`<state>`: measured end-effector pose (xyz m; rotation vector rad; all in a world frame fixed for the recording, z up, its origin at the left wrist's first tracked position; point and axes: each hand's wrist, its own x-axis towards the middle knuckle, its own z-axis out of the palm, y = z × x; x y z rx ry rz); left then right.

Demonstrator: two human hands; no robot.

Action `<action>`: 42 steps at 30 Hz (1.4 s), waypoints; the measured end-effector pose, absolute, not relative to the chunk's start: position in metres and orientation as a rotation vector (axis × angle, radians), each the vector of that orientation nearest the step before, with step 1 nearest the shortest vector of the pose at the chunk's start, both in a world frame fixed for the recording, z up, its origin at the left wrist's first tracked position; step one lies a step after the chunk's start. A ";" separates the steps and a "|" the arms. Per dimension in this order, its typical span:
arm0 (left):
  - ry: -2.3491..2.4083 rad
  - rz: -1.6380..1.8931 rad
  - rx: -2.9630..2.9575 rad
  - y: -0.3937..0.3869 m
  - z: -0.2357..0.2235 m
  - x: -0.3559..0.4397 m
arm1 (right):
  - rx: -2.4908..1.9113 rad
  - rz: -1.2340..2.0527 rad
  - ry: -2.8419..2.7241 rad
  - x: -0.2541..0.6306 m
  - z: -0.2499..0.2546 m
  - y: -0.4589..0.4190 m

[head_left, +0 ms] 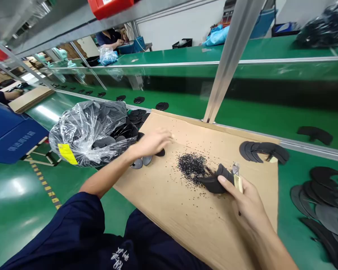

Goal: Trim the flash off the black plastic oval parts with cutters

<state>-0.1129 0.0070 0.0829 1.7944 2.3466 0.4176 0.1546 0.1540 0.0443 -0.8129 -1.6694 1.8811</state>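
Observation:
My left hand (pixel 155 141) is over the left part of the cardboard sheet (pixel 157 202), slightly blurred, its fingers loosely stretched and nothing visible in them. Just under it lies a black disc-like piece (pixel 160 152). My right hand (pixel 249 200) grips curved black plastic pieces (pixel 214 184) between thumb and fingers. Small nippers (pixel 237 179) with cream handles and a metal head are held in that same hand, jaws pointing away from me. Beside the held pieces spreads a heap of tiny black bits (pixel 192 167).
A clear plastic bag (pixel 81 131) of black discs stands at left. Curved black parts lie in a row (pixel 263 150) on the cardboard and in a pile (pixel 323 202) at right. A metal post (pixel 231 63) rises behind the cardboard. Discs (pixel 162 106) line the green belt. Another person (pixel 112 39) works beyond.

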 end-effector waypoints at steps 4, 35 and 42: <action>2.560 0.251 1.578 -0.010 0.074 -0.159 | -0.869 2.024 -1.506 0.153 0.040 0.156; 1.931 1.429 1.545 0.042 0.037 -0.006 | -0.811 1.861 -1.780 0.156 0.035 0.141; 1.846 1.448 1.613 0.035 0.046 -0.020 | -0.882 1.764 -1.752 0.157 0.031 0.143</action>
